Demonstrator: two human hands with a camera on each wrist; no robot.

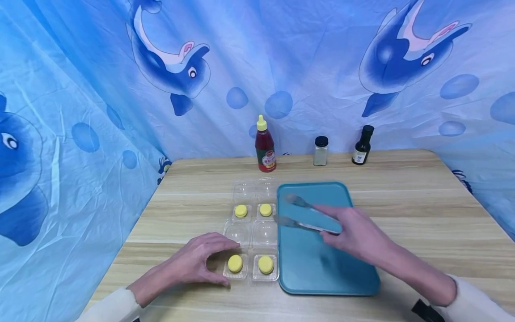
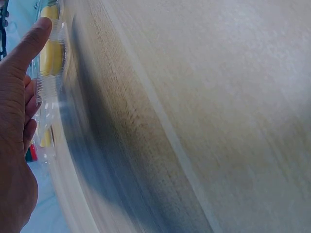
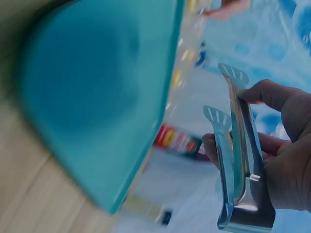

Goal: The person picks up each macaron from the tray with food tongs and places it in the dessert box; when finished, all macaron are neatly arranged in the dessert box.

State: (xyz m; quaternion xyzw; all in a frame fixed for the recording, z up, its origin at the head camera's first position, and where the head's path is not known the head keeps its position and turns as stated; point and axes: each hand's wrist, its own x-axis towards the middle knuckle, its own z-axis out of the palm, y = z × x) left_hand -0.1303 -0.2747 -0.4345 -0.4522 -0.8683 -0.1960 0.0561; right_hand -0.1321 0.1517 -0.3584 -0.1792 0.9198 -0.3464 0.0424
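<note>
My right hand (image 1: 356, 232) holds metal tongs (image 3: 250, 213) above the teal tray (image 1: 322, 279). The slotted tips of the tongs point left and stand apart, with nothing between them. My left hand (image 1: 197, 259) is beside the front-left clear plastic box, thumb and fingers spread around its near and far sides. Whether they touch the box is hard to tell. In that box lies a yellow macaron (image 1: 235, 264). Another macaron (image 1: 266, 264) sits in the front-right box, and the two back boxes hold one each, a left macaron (image 1: 240, 211) and a right macaron (image 1: 265, 209). All lids stand open.
Along the table's back edge stand a red sauce bottle (image 1: 265, 150), a small jar with a black cap (image 1: 320, 152) and a dark bottle (image 1: 363, 146). Behind them hangs a blue curtain (image 1: 249, 58) with dolphins. The boxes stand close against the tray's left side.
</note>
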